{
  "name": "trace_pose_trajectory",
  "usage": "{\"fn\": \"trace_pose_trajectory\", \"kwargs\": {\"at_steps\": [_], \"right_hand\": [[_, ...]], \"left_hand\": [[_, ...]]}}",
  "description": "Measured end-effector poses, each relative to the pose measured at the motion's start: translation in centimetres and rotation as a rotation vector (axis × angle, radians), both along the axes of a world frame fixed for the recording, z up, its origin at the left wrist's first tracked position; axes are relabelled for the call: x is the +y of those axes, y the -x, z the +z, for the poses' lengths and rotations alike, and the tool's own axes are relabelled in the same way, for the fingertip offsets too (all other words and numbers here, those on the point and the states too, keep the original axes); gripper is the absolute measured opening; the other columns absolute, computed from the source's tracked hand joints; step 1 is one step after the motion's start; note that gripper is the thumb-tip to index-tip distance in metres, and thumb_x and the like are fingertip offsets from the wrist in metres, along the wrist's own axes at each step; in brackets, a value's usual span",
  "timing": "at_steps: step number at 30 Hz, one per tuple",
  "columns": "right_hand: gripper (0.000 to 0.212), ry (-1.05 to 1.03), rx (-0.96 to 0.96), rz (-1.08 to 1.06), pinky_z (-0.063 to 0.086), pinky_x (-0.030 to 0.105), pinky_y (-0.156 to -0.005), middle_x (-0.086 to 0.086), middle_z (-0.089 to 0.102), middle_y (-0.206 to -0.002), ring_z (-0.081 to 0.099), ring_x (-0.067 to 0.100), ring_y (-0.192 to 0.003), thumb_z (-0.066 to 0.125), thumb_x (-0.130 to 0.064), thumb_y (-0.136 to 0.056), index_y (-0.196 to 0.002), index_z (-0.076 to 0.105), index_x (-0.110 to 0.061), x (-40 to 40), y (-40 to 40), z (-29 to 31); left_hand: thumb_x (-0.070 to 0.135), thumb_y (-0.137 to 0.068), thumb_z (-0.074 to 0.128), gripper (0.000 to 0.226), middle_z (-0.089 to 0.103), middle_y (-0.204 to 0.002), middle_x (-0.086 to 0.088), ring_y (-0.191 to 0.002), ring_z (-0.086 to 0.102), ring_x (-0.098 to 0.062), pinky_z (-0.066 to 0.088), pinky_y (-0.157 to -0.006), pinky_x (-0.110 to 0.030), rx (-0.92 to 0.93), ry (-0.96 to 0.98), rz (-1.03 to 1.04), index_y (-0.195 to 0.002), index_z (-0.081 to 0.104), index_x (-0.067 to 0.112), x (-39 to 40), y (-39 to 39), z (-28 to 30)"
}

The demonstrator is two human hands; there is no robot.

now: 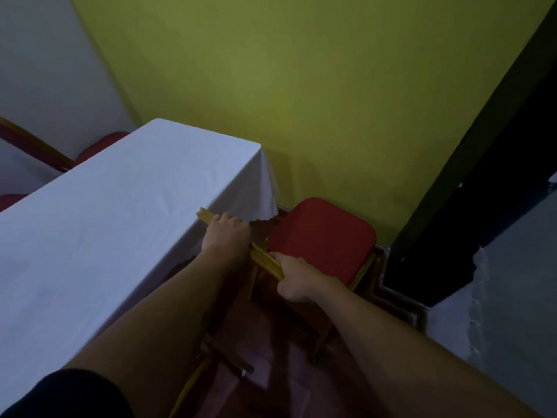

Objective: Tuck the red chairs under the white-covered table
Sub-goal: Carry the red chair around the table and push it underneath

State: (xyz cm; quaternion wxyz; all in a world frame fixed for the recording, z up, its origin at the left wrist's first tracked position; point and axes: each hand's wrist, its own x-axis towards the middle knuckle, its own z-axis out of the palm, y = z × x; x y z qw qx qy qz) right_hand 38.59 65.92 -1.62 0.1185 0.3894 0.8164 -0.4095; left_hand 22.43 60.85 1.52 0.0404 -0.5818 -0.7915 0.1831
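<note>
A black sleeve (69,393) sits nearest. The left hand (226,236) and right hand (297,277) are both closed around the gold top rail (265,260) of a red chair (324,239) standing just beside the white-covered tabletop (99,224), not yet tucked. The rigid frame should slide readily; that rail suits gripping. A yellow-green wall (301,101) stands behind, dark floor (271,357) below.

- A yellow-green wall (301,86) fills the far side of the room.
- A pale grey-white wall (45,70) meets it on the left.
- A black post (470,206) slants down on the right.
- Beside it stands a grey wall (512,297) with a chipped, ragged edge.
- The floor (271,342) is dark reddish-brown.
</note>
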Motion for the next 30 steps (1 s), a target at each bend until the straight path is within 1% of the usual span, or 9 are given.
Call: {"fn": "trace_pose_trajectory", "kwargs": {"at_steps": [6, 9, 13, 15, 18, 20, 23, 26, 30], "right_hand": [[0.08, 0.019, -0.031, 0.027, 0.053, 0.035, -0.076, 0.006, 0.06, -0.128, 0.061, 0.023, -0.097, 0.053, -0.007, -0.086, -0.153, 0.033, -0.044, 0.0, -1.1, 0.3], [0.081, -0.021, -0.085, 0.071, 0.055, 0.034, -0.08, 0.005, 0.061, -0.128, 0.062, 0.025, -0.102, 0.054, -0.008, -0.084, -0.152, 0.036, -0.048, 0.1, -3.0, 1.0], [0.077, -0.114, -0.16, 0.115, 0.055, 0.036, -0.083, 0.003, 0.061, -0.128, 0.062, 0.025, -0.106, 0.053, -0.005, -0.087, -0.149, 0.043, -0.048, -0.2, -6.1, 2.1], [0.066, -0.138, -0.187, 0.108, 0.055, 0.039, -0.086, -0.001, 0.066, -0.121, 0.063, 0.024, -0.106, 0.053, -0.006, -0.085, -0.137, 0.057, -0.048, -0.3, -7.7, 2.2], [0.044, -0.132, -0.208, 0.034, 0.055, 0.038, -0.078, -0.003, 0.07, -0.102, 0.068, 0.023, -0.094, 0.055, -0.008, -0.083, -0.107, 0.071, -0.041, -0.4, -10.5, 2.1], [0.04, -0.13, -0.175, -0.06, 0.053, 0.035, -0.069, 0.002, 0.07, -0.093, 0.068, 0.02, -0.083, 0.057, -0.004, -0.081, -0.102, 0.074, -0.033, -0.9, -12.4, 2.4], [0.039, -0.175, -0.101, -0.289, 0.044, 0.031, -0.058, 0.005, 0.064, -0.083, 0.06, 0.019, -0.07, 0.056, 0.002, -0.083, -0.105, 0.073, -0.025, -1.9, -15.0, 1.8], [0.032, -0.215, -0.017, -0.526, 0.049, 0.034, -0.061, 0.009, 0.062, -0.096, 0.06, 0.022, -0.076, 0.053, 0.0, -0.084, -0.1, 0.064, -0.026, -3.2, -16.2, 0.5], [0.045, 0.152, 0.351, -1.093, 0.061, 0.049, -0.077, 0.01, 0.053, -0.117, 0.062, 0.032, -0.102, 0.047, -0.002, -0.091, -0.13, 0.037, -0.022, -5.6, -15.1, 0.2]], "left_hand": [[0.033, -0.092, 0.062, 0.021, 0.068, -0.111, -0.004, -0.104, 0.059, -0.024, 0.044, -0.086, -0.037, -0.081, -0.047, 0.001, -0.107, 0.066, 0.019, -0.9, -1.3, 0.2], [0.039, -0.09, 0.061, 0.02, 0.066, -0.101, -0.001, -0.102, 0.059, -0.024, 0.038, -0.083, -0.039, -0.103, -0.047, -0.021, -0.1, 0.063, 0.022, -1.8, -2.7, 0.4], [0.044, -0.08, 0.062, 0.023, 0.054, -0.086, 0.001, -0.101, 0.058, -0.026, 0.038, -0.089, -0.041, -0.209, -0.025, -0.08, -0.089, 0.057, 0.024, -3.2, -4.5, 1.4], [0.043, -0.076, 0.059, 0.032, 0.06, -0.1, -0.003, -0.107, 0.056, -0.028, 0.038, -0.094, -0.044, -0.26, 0.01, -0.11, -0.099, 0.061, 0.022, -4.0, -5.5, 1.2], [0.041, -0.075, 0.058, 0.045, 0.06, -0.117, -0.005, -0.113, 0.052, -0.03, 0.038, -0.099, -0.046, -0.323, 0.034, -0.17, -0.115, 0.061, 0.021, -5.2, -7.1, 0.6], [0.039, -0.076, 0.06, 0.045, 0.058, -0.118, -0.003, -0.115, 0.051, -0.03, 0.037, -0.099, -0.046, -0.387, 0.015, -0.216, -0.118, 0.061, 0.023, -5.9, -7.6, 0.1], [0.032, -0.075, 0.063, 0.049, 0.057, -0.119, 0.0, -0.117, 0.051, -0.03, 0.038, -0.099, -0.049, -0.641, -0.012, -0.158, -0.124, 0.063, 0.032, -7.1, -6.6, -1.3], [0.021, -0.07, 0.062, 0.055, 0.065, -0.117, -0.001, -0.111, 0.061, -0.03, 0.05, -0.095, -0.046, -0.732, 0.033, -0.057, -0.124, 0.064, 0.033, -8.5, -4.6, -2.2], [0.016, -0.073, 0.059, 0.049, 0.071, -0.11, -0.008, -0.102, 0.068, -0.032, 0.056, -0.088, -0.039, -0.704, 0.06, 0.06, -0.12, 0.068, 0.026, -9.1, -3.4, -2.3]]}}
